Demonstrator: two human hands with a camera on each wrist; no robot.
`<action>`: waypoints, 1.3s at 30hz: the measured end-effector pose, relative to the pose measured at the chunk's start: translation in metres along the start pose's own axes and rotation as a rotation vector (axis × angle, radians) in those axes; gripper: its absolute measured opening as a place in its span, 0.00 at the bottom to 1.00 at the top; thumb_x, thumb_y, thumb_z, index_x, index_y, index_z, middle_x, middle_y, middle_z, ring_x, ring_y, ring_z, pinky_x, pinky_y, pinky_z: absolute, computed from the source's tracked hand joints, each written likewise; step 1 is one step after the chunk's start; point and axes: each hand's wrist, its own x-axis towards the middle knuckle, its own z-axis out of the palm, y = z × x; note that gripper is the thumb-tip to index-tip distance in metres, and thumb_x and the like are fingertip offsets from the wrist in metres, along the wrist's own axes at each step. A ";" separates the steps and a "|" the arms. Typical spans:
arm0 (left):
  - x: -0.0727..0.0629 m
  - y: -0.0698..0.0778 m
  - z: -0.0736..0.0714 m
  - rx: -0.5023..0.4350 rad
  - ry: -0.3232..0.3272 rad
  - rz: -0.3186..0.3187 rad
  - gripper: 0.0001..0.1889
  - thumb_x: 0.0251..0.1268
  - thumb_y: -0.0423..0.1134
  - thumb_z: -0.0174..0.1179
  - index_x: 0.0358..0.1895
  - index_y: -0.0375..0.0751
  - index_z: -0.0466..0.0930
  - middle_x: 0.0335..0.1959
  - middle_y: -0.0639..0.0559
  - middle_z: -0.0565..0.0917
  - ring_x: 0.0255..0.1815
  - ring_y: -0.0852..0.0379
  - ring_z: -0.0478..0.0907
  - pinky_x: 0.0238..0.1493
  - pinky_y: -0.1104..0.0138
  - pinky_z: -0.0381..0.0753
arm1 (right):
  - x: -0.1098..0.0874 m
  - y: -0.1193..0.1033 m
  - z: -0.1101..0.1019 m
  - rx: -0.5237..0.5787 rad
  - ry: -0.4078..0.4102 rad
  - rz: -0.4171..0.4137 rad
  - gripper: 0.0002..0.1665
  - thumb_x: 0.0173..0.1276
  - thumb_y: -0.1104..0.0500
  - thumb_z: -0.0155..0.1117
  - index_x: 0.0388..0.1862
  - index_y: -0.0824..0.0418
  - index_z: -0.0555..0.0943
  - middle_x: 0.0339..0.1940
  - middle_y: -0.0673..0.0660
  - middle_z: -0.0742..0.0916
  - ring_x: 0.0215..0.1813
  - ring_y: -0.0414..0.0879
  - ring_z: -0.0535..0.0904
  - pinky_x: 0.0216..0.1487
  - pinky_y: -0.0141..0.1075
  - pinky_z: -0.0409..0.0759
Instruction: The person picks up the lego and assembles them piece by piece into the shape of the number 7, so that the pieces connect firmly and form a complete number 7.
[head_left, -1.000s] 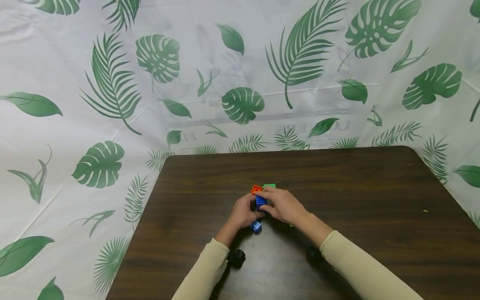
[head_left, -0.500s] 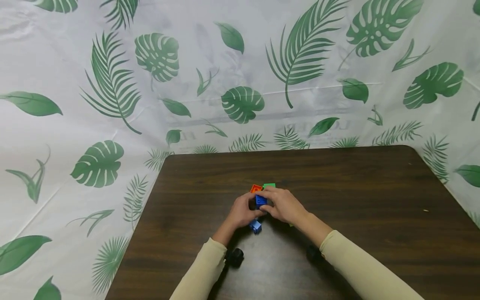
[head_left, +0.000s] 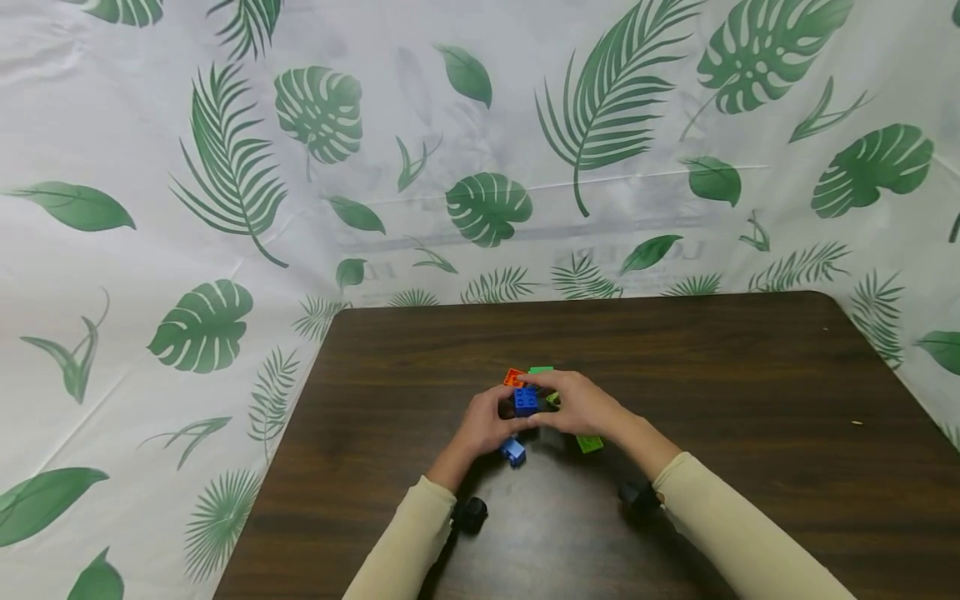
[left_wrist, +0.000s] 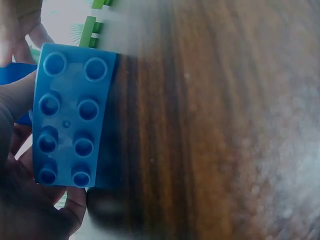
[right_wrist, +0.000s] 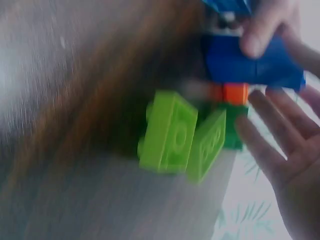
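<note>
A dark blue toy building brick [head_left: 527,402], studs up, sits between the two hands at mid-table. My left hand [head_left: 483,425] grips it from the left, its thumb on the near side in the right wrist view. My right hand [head_left: 577,404] arches around the right side with fingers and thumb spread, a gap showing between palm and brick. Just in front of the left hand lies a lighter blue brick [left_wrist: 70,115], its studs facing the left wrist camera. Lime green bricks [right_wrist: 167,132] lie beneath and beside the right hand.
Beyond the hands lie a red-orange brick [head_left: 514,377] and a green brick [head_left: 541,369]. The dark wood table [head_left: 712,383] reaches back to a white leaf-print curtain [head_left: 420,125]. Black wrist cameras [head_left: 472,515] hang under both wrists.
My right hand has loosened from the dark blue brick and drawn slightly right, uncovering the brick's studs and the lime bricks. The left hand keeps its hold.
</note>
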 end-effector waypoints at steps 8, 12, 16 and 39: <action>0.000 -0.001 0.002 -0.005 0.013 -0.011 0.18 0.54 0.47 0.74 0.46 0.45 0.82 0.37 0.56 0.82 0.36 0.59 0.78 0.38 0.67 0.77 | 0.002 0.028 -0.005 0.010 0.169 0.113 0.22 0.71 0.55 0.64 0.61 0.60 0.79 0.46 0.52 0.84 0.44 0.45 0.81 0.46 0.44 0.80; 0.000 -0.001 0.002 0.001 0.013 -0.010 0.18 0.55 0.47 0.74 0.45 0.45 0.81 0.37 0.56 0.81 0.36 0.58 0.78 0.38 0.67 0.77 | 0.005 0.035 0.002 -0.123 0.192 0.133 0.23 0.71 0.57 0.64 0.63 0.59 0.78 0.53 0.54 0.81 0.53 0.50 0.78 0.51 0.50 0.79; 0.000 -0.001 0.001 0.014 0.015 -0.011 0.19 0.55 0.48 0.74 0.46 0.45 0.81 0.37 0.56 0.81 0.36 0.58 0.77 0.38 0.66 0.76 | 0.009 0.040 0.013 -0.219 0.157 0.126 0.28 0.70 0.56 0.65 0.68 0.57 0.74 0.63 0.55 0.77 0.63 0.54 0.73 0.60 0.54 0.73; 0.000 -0.002 0.002 0.019 0.012 -0.012 0.21 0.55 0.49 0.73 0.48 0.45 0.81 0.40 0.55 0.81 0.38 0.56 0.76 0.41 0.64 0.76 | 0.012 0.041 0.017 -0.173 0.194 0.197 0.30 0.68 0.56 0.67 0.68 0.58 0.74 0.51 0.55 0.80 0.49 0.49 0.76 0.51 0.49 0.78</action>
